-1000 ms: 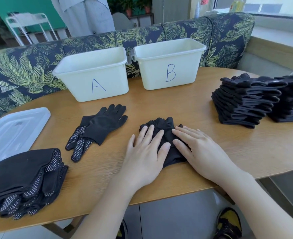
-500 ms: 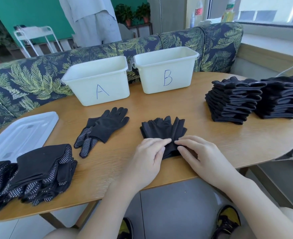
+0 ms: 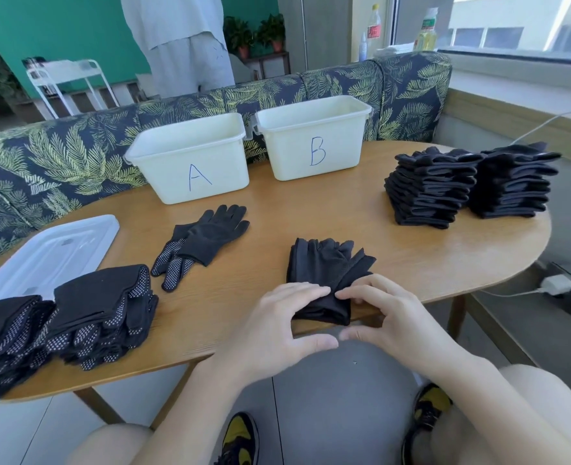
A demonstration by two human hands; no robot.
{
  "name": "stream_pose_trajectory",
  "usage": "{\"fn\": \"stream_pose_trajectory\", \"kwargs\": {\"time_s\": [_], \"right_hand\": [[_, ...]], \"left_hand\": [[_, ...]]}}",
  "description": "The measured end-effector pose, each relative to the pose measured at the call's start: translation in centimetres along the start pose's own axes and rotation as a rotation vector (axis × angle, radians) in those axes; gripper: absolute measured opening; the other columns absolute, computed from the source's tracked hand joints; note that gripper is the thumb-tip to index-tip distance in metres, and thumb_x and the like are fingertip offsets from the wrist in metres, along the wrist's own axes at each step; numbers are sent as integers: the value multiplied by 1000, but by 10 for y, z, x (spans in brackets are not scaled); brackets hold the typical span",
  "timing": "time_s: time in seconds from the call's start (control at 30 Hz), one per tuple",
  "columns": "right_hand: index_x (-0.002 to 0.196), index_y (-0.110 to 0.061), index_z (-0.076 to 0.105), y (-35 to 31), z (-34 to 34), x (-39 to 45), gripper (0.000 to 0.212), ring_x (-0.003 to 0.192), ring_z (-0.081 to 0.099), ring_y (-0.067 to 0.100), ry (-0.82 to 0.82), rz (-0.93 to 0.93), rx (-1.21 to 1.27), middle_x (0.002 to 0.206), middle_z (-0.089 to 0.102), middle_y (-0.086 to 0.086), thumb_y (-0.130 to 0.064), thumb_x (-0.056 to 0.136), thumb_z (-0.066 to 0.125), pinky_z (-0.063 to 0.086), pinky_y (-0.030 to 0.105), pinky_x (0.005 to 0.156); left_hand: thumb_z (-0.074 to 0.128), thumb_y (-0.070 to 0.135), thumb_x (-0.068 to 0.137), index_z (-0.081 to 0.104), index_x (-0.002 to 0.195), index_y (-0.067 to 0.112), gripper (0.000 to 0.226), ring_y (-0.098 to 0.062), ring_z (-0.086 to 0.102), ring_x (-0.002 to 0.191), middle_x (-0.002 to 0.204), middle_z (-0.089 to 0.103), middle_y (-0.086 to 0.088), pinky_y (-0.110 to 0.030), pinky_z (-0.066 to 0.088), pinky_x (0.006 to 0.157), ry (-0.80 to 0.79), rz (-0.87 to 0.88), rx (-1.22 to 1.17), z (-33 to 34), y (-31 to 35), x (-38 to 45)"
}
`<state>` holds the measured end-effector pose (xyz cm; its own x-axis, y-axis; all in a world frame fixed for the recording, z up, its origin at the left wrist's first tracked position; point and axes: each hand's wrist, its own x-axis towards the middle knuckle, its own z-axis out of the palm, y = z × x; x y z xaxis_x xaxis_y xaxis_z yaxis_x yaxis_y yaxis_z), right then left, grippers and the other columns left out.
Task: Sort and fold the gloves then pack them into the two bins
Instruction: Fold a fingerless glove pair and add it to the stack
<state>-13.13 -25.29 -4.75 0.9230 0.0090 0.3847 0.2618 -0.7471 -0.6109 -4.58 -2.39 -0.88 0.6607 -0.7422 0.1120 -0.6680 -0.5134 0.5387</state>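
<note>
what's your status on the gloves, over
Left hand and right hand both pinching near edge of plain black gloves at table edge. Bin A and bin B look empty. Nothing in the way.

bright daylight comes in from the window at the upper right, washing out the view beyond the glass and laying a soft sheen on the far right part of the wooden table. shadows are mild and fall toward the near left, and the black glove stacks lose most fabric detail in their darkness. the wide-angle lens bends the sofa back and table edge, and the picture is slightly soft overall.
</note>
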Motion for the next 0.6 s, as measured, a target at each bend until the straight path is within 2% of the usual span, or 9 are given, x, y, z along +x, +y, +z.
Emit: {"fn": "stream_pose_trajectory", "kwargs": {"time_s": [0.07, 0.2, 0.33, 0.4, 0.47, 0.53, 0.6], "right_hand": [[128, -36, 67, -3, 3, -2, 54, 106, 51, -3, 27, -49, -25, 112, 52, -21, -58, 79, 73, 37, 7, 88], [120, -28, 74, -10, 6, -5, 40, 89, 54, 3, 104, -109, 13, 103, 53, -11, -55, 94, 61, 41, 10, 78], [112, -25, 79, -18, 4, -7, 26, 86, 57, 5, 146, -96, 100, 99, 57, -9, -35, 89, 71, 40, 9, 76], [106, -23, 80, -21, 1, -8, 24, 88, 59, 6, 167, -40, 173, 97, 60, -10, -32, 84, 74, 42, 8, 76], [98, -20, 81, -21, -1, -10, 22, 86, 61, 6, 193, 26, 238, 95, 63, -11, -31, 80, 78, 43, 10, 75], [92, -25, 81, -21, -3, -11, 16, 85, 60, 9, 212, 73, 266, 95, 64, -11, -32, 78, 79, 44, 14, 76], [86, -36, 78, -24, -6, -12, 9, 84, 59, 10, 217, 85, 307, 93, 64, -10, -32, 78, 79, 44, 16, 77]], "left_hand": [[80, 58, 80, 46, 148, 46, 78, 19, 24, 140, 133, 32, 49, -10, 21, 113, -11, -13, -1, 2, 2, -5], [80, 57, 80, 44, 149, 46, 79, 26, 19, 136, 139, 32, 44, -12, 20, 114, -8, -25, -34, 3, 7, -14], [62, 68, 86, 45, 150, 42, 71, 15, 15, 143, 149, 30, 31, -14, 20, 113, 113, -48, -39, 7, 14, -25], [50, 75, 87, 45, 149, 45, 69, 8, 28, 131, 132, 35, 26, -17, 32, 104, 208, -65, -14, 7, 20, -34], [40, 79, 88, 43, 148, 50, 67, 5, 42, 109, 111, 40, 21, -13, 39, 86, 261, -116, -22, 4, 28, -41], [36, 79, 88, 41, 148, 52, 66, 1, 52, 85, 89, 51, 15, -12, 41, 73, 243, -201, -114, 3, 34, -44], [37, 77, 90, 42, 148, 52, 63, -5, 57, 64, 71, 59, 5, -15, 46, 67, 185, -276, -283, 4, 39, -46]]}}
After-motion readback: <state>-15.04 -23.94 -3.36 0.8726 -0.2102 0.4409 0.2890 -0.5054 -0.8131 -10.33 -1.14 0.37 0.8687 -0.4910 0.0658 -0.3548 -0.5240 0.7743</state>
